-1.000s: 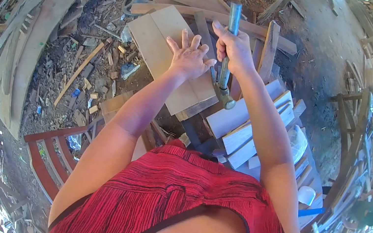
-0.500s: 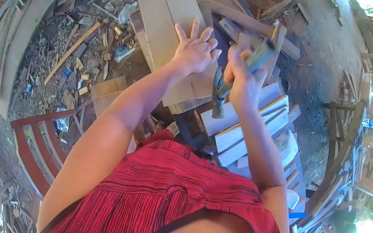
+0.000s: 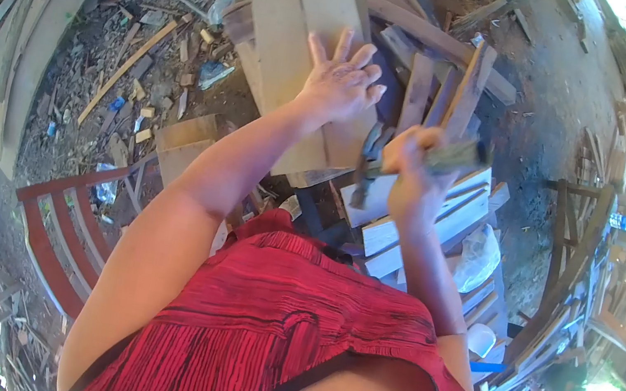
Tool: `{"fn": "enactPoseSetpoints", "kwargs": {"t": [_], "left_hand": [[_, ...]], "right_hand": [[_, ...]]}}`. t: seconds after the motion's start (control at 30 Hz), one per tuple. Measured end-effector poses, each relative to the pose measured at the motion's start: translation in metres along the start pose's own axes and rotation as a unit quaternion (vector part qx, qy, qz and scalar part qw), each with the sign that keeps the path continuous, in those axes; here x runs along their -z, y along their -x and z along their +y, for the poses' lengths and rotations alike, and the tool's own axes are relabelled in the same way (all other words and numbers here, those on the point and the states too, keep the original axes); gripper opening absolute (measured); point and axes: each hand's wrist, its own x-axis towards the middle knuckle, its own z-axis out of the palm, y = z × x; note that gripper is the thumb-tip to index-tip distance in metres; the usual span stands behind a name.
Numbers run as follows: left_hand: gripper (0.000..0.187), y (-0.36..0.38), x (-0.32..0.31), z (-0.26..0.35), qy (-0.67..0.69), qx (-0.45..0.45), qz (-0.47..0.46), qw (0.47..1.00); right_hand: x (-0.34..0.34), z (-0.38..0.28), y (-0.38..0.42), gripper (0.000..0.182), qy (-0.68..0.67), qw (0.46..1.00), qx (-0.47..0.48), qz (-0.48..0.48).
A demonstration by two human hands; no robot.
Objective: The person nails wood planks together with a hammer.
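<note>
My left hand (image 3: 340, 87) lies with fingers spread on a wooden panel (image 3: 284, 27) made of two boards joined lengthwise. Wrapped round the handle of a claw hammer (image 3: 458, 157) is my right hand (image 3: 418, 181), just right of the panel. The hammer's head points left, close by the panel's right edge, and the handle's end sticks out to the right. Below my right forearm lie several pale planks (image 3: 390, 230) stacked side by side.
A long beam (image 3: 419, 23) crosses behind the panel, with shorter wood pieces (image 3: 417, 92) near it. A red-brown slatted frame (image 3: 49, 245) stands at lower left. Wood scraps litter the ground at left. A clear plastic bag (image 3: 479, 260) rests on the planks.
My right hand has come down towards my body, and the hammer's handle has swung from steeply tilted to nearly level. My left hand stays spread on the panel.
</note>
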Motion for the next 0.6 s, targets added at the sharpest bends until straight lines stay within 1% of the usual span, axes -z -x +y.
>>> {"fn": "enactPoseSetpoints", "kwargs": {"t": [0.07, 0.1, 0.13, 0.2, 0.27, 0.33, 0.37, 0.43, 0.47, 0.6], "left_hand": [[0.039, 0.002, -0.003, 0.000, -0.008, -0.005, -0.008, 1.000], [0.039, -0.007, 0.001, 0.003, -0.008, -0.007, 0.000, 1.000], [0.039, -0.010, 0.002, 0.003, -0.020, 0.007, -0.028, 0.999], [0.039, -0.010, 0.002, 0.003, -0.027, 0.008, -0.031, 0.999], [0.039, -0.010, 0.001, 0.003, -0.037, 0.004, -0.028, 0.999], [0.038, -0.008, 0.002, 0.004, -0.015, 0.009, -0.023, 1.000], [0.038, -0.008, 0.003, 0.004, -0.018, 0.006, -0.021, 1.000], [0.038, -0.007, 0.004, 0.005, -0.011, 0.007, -0.029, 0.999], [0.038, -0.008, 0.005, 0.005, -0.012, 0.005, -0.028, 1.000], [0.037, -0.006, 0.004, 0.005, -0.013, 0.007, -0.024, 1.000]], "right_hand": [[0.005, -0.002, -0.005, 0.029, -0.017, 0.995, -0.073, 0.060], [0.006, -0.004, -0.013, 0.029, -0.014, 0.996, -0.062, 0.057], [0.005, -0.005, -0.016, 0.031, -0.017, 0.996, -0.068, 0.052], [0.005, 0.001, -0.020, 0.032, -0.023, 0.995, -0.089, 0.050], [0.012, 0.010, -0.055, 0.038, 0.026, 0.990, -0.124, 0.066], [0.022, 0.019, -0.090, 0.043, -0.034, 0.967, -0.227, 0.107], [0.024, 0.023, -0.101, 0.043, -0.035, 0.968, -0.224, 0.107], [0.027, 0.027, -0.117, 0.047, -0.055, 0.937, -0.317, 0.134], [0.026, 0.028, -0.120, 0.047, -0.051, 0.931, -0.333, 0.143], [0.025, 0.032, -0.123, 0.046, -0.043, 0.927, -0.343, 0.147]]}}
